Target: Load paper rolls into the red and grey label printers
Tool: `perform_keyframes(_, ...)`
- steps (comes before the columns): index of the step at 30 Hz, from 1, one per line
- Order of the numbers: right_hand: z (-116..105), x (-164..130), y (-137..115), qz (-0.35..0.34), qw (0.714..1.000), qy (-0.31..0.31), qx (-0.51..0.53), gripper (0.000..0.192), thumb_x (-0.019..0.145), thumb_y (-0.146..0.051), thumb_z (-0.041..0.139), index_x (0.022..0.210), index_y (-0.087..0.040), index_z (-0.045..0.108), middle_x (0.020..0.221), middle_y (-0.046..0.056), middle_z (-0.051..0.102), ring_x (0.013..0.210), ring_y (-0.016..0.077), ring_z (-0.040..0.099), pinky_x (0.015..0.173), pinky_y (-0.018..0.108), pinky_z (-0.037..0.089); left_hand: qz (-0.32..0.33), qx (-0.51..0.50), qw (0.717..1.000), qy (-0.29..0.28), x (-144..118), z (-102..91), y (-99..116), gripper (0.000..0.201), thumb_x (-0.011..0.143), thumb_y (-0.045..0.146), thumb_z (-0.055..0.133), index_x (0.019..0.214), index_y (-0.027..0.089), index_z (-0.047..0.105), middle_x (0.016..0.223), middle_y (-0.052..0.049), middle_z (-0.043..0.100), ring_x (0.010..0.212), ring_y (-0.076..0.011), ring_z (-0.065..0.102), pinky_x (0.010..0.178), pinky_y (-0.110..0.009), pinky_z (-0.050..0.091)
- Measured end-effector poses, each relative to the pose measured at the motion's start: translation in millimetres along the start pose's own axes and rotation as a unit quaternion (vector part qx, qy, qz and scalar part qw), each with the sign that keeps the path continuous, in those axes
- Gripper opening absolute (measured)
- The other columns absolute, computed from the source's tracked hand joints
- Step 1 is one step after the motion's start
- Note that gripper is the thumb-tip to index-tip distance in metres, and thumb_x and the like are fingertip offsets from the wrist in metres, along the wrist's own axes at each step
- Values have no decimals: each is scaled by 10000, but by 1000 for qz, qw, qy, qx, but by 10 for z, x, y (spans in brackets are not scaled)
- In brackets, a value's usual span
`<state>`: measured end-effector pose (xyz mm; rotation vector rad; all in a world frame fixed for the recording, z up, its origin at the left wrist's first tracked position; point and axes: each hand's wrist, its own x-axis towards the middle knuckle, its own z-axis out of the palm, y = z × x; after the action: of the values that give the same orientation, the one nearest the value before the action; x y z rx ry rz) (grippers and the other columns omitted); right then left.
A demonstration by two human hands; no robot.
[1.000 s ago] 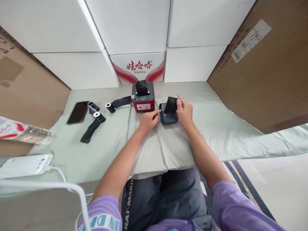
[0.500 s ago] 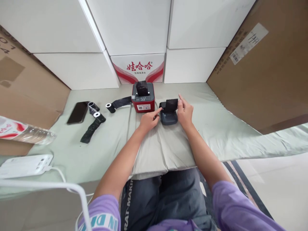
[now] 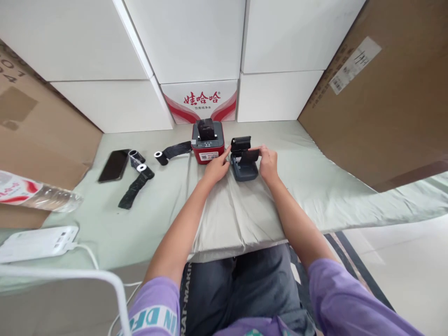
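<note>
A small dark portable printer (image 3: 245, 171) sits in front of me with its lid (image 3: 241, 143) raised at the back. Out of it comes a black paper strip (image 3: 249, 157) toward the right. My right hand (image 3: 269, 163) pinches the free end of that strip. On the printer's left, my left hand (image 3: 217, 167) holds nothing; its index finger is stretched to the lid's left edge, the other fingers partly curled. Just beyond it stands a red and dark box-shaped printer (image 3: 209, 151) with black paper (image 3: 206, 129) rising from its top slot.
Left of the red printer lie a black paper roll (image 3: 161, 158), another partly unrolled roll (image 3: 142, 173) and a phone (image 3: 114, 165). A plastic bottle (image 3: 38, 192) and a white power bank (image 3: 38, 243) are further left. White boxes (image 3: 199, 42) and cardboard boxes (image 3: 350, 107) border the cloth-covered table.
The small printer's lid has swung up and back, showing its inside. My right hand has lowered slightly with the strip's end, and my left finger has shifted up and left along the lid.
</note>
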<state>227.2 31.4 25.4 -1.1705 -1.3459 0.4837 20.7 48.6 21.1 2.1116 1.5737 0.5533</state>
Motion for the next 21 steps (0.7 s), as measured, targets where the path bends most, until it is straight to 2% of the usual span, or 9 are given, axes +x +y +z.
perform_keyframes(3, -13, -22, -56, -2, 999, -19, 31, 687, 1031, -669, 327, 810, -215, 794, 610, 32, 701, 702, 206, 691, 856, 380, 532, -12, 15, 999, 38, 36, -13, 89, 630, 974, 247, 468, 1602, 291, 455, 1038, -46, 794, 964, -210, 708, 886, -283, 502)
perform_keyframes(6, -8, -37, -67, 10, 998, -8, 62, 691, 1025, -679, 321, 803, -214, 782, 547, 21, 668, 610, 192, 659, 824, 377, 540, 16, 36, 997, 64, 76, -93, 242, 483, 992, 309, 468, 1437, 287, 656, 1033, -55, 802, 980, -222, 721, 892, -295, 513)
perform_keyframes(9, 15, -30, -9, 34, 996, 30, 83, 685, 1004, -701, 334, 772, -212, 755, 534, 21, 656, 556, 179, 626, 735, 356, 536, 29, 105, 994, -5, 175, -243, 456, 371, 959, 371, 542, 1225, 302, 791, 1090, -62, 809, 1048, -248, 727, 904, -309, 527)
perform_keyframes(12, 39, -5, 91, 68, 990, 59, 111, 666, 977, -721, 363, 758, -207, 725, 508, 18, 632, 513, 168, 586, 648, 333, 513, -15, 189, 976, -111, 300, -375, 691, 338, 899, 399, 638, 1167, 299, 818, 1199, -90, 793, 1121, -290, 721, 945, -346, 538)
perform_keyframes(14, 50, 14, 157, 91, 985, 68, 128, 669, 967, -740, 366, 752, -205, 705, 497, 16, 618, 495, 161, 563, 607, 319, 495, -49, 219, 963, -147, 362, -401, 821, 371, 873, 382, 675, 1213, 297, 799, 1278, -112, 766, 1168, -313, 711, 977, -383, 542)
perform_keyframes(17, 63, 33, 226, 117, 980, 75, 142, 686, 964, -766, 349, 757, -205, 686, 496, 14, 601, 493, 159, 545, 582, 311, 477, -86, 238, 956, -148, 411, -343, 931, 399, 853, 300, 698, 1242, 273, 780, 1337, -148, 735, 1215, -331, 697, 997, -415, 547)
perform_keyframes(21, 90, 37, 264, 131, 981, 79, 122, 692, 968, -771, 314, 770, -212, 670, 502, -1, 551, 507, 161, 534, 613, 318, 477, -103, 243, 958, -113, 431, -220, 945, 377, 849, 226, 684, 1212, 231, 787, 1306, -184, 740, 1194, -340, 708, 955, -411, 566)
